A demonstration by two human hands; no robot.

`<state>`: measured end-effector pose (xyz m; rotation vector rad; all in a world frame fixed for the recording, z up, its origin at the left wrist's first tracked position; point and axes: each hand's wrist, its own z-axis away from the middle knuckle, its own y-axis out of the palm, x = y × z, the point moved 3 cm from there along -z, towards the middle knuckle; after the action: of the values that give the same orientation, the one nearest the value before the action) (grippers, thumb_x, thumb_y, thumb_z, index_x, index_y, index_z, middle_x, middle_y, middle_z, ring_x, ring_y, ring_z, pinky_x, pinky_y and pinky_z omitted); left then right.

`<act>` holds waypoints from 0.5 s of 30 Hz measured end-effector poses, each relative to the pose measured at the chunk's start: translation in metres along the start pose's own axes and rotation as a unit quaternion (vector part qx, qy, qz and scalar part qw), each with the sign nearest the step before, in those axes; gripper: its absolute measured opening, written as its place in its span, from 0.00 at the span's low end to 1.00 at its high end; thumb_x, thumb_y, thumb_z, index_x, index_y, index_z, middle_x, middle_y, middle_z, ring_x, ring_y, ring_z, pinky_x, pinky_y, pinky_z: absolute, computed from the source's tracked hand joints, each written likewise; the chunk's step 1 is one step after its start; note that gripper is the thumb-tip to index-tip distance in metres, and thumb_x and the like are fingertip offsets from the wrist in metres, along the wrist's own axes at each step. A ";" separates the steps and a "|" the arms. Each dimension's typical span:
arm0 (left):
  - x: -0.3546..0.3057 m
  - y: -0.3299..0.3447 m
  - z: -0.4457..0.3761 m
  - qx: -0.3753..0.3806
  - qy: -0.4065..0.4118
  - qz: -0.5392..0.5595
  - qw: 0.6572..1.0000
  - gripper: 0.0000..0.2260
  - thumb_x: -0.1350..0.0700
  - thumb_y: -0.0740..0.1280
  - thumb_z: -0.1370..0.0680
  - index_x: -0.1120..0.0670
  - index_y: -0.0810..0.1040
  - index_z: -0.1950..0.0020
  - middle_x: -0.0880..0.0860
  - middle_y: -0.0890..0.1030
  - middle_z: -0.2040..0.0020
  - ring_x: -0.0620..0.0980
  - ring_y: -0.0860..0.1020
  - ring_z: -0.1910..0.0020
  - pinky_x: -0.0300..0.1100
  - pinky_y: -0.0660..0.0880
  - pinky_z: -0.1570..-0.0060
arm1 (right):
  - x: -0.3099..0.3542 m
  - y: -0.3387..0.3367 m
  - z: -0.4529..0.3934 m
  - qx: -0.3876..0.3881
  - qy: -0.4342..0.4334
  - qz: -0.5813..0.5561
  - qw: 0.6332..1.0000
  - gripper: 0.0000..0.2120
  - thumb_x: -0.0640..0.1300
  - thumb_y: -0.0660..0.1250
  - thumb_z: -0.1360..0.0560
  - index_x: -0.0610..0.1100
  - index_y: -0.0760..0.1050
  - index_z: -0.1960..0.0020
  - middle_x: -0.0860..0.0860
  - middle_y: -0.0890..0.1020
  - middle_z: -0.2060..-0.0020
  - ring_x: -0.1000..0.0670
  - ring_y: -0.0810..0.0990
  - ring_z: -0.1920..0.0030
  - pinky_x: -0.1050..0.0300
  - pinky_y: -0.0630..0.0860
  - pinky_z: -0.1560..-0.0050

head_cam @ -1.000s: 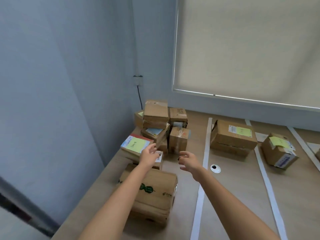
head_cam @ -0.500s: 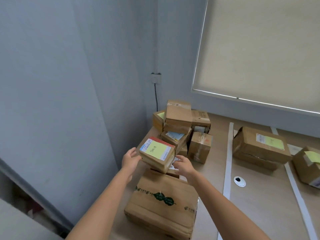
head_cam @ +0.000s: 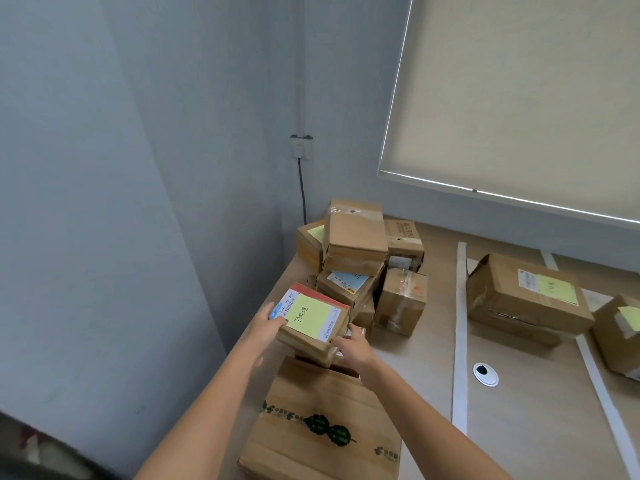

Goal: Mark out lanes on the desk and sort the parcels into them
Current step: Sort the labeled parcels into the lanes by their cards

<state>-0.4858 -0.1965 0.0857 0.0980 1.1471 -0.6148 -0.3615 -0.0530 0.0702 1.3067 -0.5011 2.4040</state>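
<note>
- The left hand [head_cam: 265, 326] grips the left edge of a small parcel [head_cam: 313, 323], its thumb curled onto the top by the printed label.
- That small parcel, topped with a yellow-green note bearing handwriting, sits tilted between both hands, above the far edge of a large carton [head_cam: 322, 424] with green printing that lies at the near left of the desk [head_cam: 433, 393].
- The right hand [head_cam: 353, 348] holds the parcel's near right corner, fingers curled against its side.
- Behind the held parcel a pile of parcels [head_cam: 356, 258] fills the desk's far left corner against the wall, some stacked, one with a blue label; a taped box [head_cam: 401, 301] stands upright at its right side.
- A white tape strip [head_cam: 460, 334] runs from the far desk edge toward the viewer, right of the pile.
- A round cable grommet [head_cam: 485, 374] sits just right of that strip.
- A wide parcel [head_cam: 526, 299] with a yellow-green note lies in the lane beyond the strip.
- A second tape strip [head_cam: 602, 393] slants along its right, with another parcel [head_cam: 620, 330] past it at the frame edge.
</note>
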 end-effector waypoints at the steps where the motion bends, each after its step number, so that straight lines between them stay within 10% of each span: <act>1: 0.000 0.001 0.001 0.003 0.001 -0.005 1.000 0.26 0.58 0.62 0.21 0.52 0.57 0.25 0.53 0.67 0.28 0.51 0.68 0.33 0.54 0.66 0.32 | 0.000 0.000 0.001 -0.001 -0.003 0.005 1.000 0.26 0.40 0.63 0.23 0.48 0.59 0.28 0.50 0.74 0.35 0.52 0.72 0.43 0.53 0.72 0.38; 15: 0.001 0.009 0.059 0.022 0.021 -0.029 0.999 0.14 0.60 0.59 0.21 0.56 0.75 0.36 0.52 0.79 0.40 0.47 0.75 0.43 0.43 0.72 0.40 | -0.004 -0.026 0.051 0.006 -0.060 0.014 0.998 0.23 0.43 0.61 0.23 0.49 0.65 0.28 0.51 0.73 0.34 0.52 0.73 0.44 0.61 0.74 0.52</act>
<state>-0.4323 -0.2114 0.1082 0.1158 1.1813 -0.6918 -0.3102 -0.0548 0.0967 1.4661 -0.5418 2.3639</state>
